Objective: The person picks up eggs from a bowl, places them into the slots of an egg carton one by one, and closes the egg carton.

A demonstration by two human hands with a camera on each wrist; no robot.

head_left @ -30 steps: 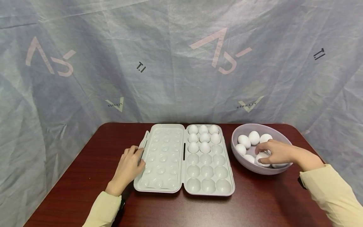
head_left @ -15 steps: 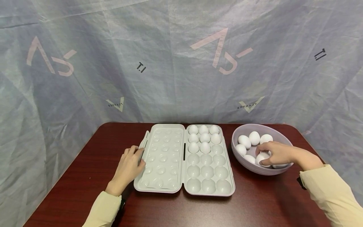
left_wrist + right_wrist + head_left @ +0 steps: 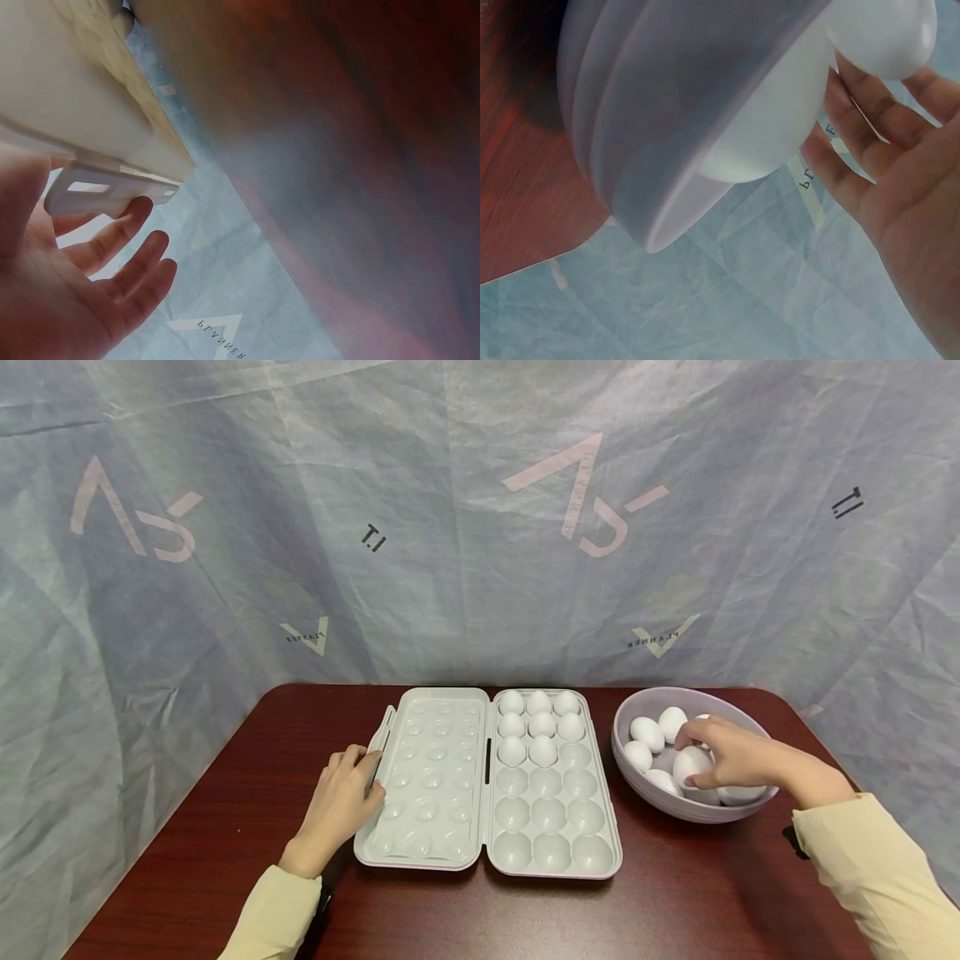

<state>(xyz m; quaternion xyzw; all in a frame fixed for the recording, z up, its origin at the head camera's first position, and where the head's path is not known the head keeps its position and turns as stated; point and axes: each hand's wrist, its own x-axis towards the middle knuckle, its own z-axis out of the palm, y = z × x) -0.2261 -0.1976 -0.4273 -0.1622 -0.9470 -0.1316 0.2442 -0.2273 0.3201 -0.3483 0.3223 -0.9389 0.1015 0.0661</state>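
Observation:
An egg carton [image 3: 486, 827] lies unfolded on the table, its lid half to the left. My left hand [image 3: 341, 797] holds the lid's left edge by the latch flap [image 3: 105, 196], thumb over the inside; the ring and little fingers stick out free in the left wrist view. Several white eggs fill the carton's far cups, while the nearer cups hold none. At the right, my right hand [image 3: 738, 758] pinches a white egg [image 3: 692, 767] between thumb and fingers, over the lilac bowl [image 3: 690, 811]. That egg [image 3: 885, 34] stands clear of the bowl's rim in the right wrist view.
Several more white eggs [image 3: 647, 735] lie in the bowl around my right hand. The dark red wooden table [image 3: 210, 827] ends at a hanging grey printed sheet [image 3: 450, 568]. A strip of tabletop [image 3: 637, 860] separates carton and bowl.
My right hand has raised the pinched egg a little from among the others in the bowl. The left hand and the carton have stayed in place.

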